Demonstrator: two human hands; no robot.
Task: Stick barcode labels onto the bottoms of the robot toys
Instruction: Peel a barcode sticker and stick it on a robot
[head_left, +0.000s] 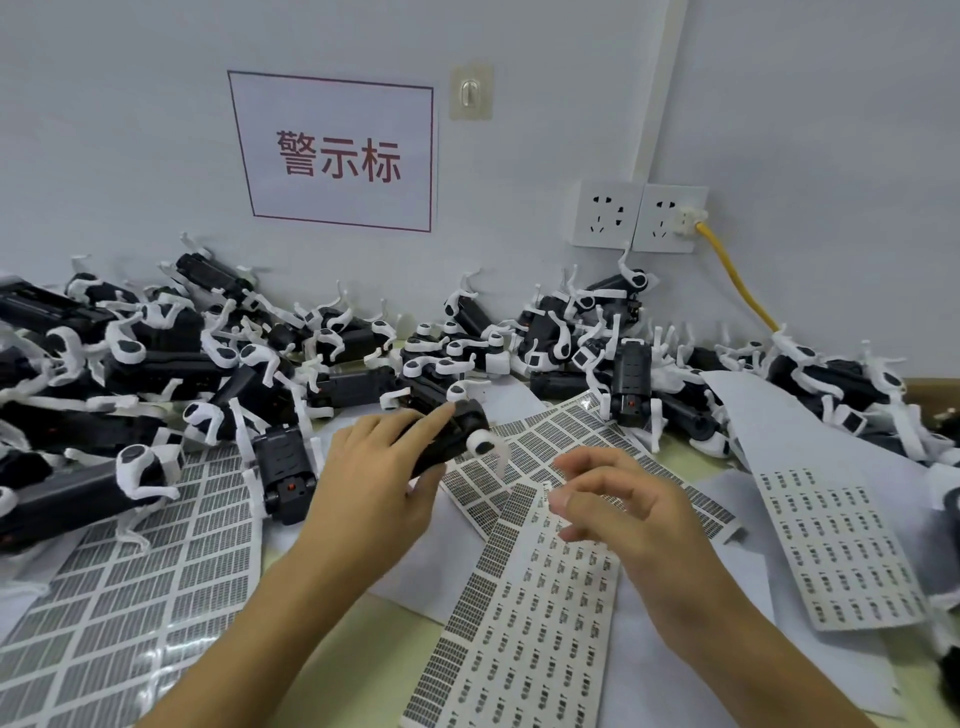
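Left hand (371, 480) has its fingers wrapped around a black-and-white robot toy (457, 434), holding it just above the label sheets (524, 613). Right hand (618, 506) hovers just beside it, fingers loosely curled; thumb and forefinger look pinched on a tiny barcode label (546, 487), too blurry to be sure. Beyond both hands sits the toy pile (218, 353).
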